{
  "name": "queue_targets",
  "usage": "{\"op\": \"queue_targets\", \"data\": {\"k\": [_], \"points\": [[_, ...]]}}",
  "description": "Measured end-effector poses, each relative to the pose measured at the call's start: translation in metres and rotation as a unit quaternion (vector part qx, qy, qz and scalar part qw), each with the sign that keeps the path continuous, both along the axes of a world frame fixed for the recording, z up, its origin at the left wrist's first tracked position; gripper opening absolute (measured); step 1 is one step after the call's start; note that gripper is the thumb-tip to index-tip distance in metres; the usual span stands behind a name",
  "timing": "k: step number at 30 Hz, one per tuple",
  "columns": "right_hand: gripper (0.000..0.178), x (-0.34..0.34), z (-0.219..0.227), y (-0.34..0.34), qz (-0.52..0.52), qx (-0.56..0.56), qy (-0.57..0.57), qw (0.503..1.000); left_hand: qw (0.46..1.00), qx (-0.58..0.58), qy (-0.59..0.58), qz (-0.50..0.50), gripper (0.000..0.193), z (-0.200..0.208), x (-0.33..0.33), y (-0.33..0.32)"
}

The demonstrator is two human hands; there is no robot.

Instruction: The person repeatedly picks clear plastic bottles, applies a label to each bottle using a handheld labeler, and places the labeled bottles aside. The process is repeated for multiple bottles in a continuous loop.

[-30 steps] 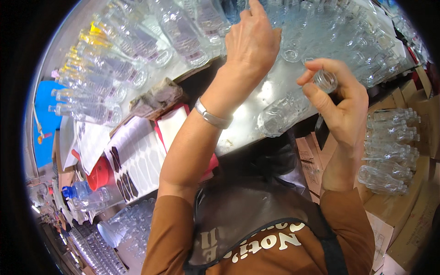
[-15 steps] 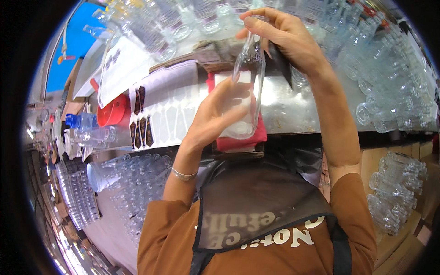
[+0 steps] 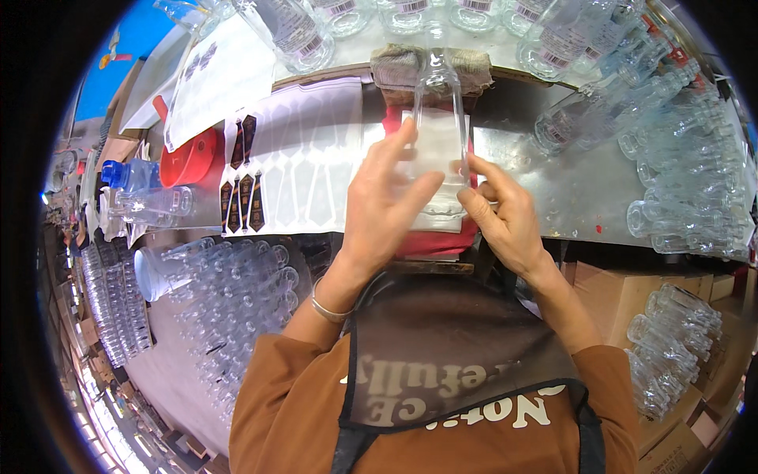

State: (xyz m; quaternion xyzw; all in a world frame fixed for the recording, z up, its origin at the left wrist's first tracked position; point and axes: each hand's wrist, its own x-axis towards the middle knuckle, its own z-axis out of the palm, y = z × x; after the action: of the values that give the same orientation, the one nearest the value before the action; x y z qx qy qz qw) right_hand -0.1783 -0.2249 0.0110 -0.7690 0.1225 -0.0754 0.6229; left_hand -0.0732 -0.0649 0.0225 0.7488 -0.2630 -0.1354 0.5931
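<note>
A clear glass bottle (image 3: 439,91) lies over a pale pad (image 3: 434,146) on red cloth (image 3: 466,237), its neck pointing away from me across a folded cloth rest (image 3: 395,67). My left hand (image 3: 383,201) is beside the bottle's left side, thumb and fingers apart, slightly blurred. At the bottle's lower right side is my right hand (image 3: 505,217), its thumb and bent fingers closed against the glass near the base. To the left lies a transfer sheet (image 3: 304,174) with a few dark tie-shaped pieces (image 3: 246,193) and several pale blank outlines.
Labelled glass bottles (image 3: 304,43) stand along the raised back ledge; more bottles (image 3: 687,178) crowd the right bench. A red bowl (image 3: 189,158) and blue-capped plastic bottle (image 3: 130,175) sit at left. Lower racks hold bottles (image 3: 237,308), beside cardboard boxes (image 3: 604,296) at right.
The bottle has come down from a tilted hold to lying on the pad and cloth rest. My right hand left its mouth and moved down to its lower right side.
</note>
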Motion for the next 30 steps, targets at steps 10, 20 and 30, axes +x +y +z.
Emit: {"op": "queue_targets", "data": {"k": [10, 20, 30], "points": [[0.046, 0.01, -0.016, -0.007, 0.014, 0.017, 0.01, 1.0, 0.998, -0.03, 0.055, 0.021, 0.066, -0.003, -0.007, 0.001], [0.039, 0.002, -0.02, -0.024, -0.019, -0.103, 0.002, 0.995, 0.996, 0.041, -0.054, 0.065, 0.072, -0.009, 0.013, 0.024], [0.037, 0.005, -0.017, -0.029, -0.04, -0.038, 0.009, 0.998, 0.819, 0.459, -0.181, 0.293, 0.087, -0.102, 0.209, 0.118]]}}
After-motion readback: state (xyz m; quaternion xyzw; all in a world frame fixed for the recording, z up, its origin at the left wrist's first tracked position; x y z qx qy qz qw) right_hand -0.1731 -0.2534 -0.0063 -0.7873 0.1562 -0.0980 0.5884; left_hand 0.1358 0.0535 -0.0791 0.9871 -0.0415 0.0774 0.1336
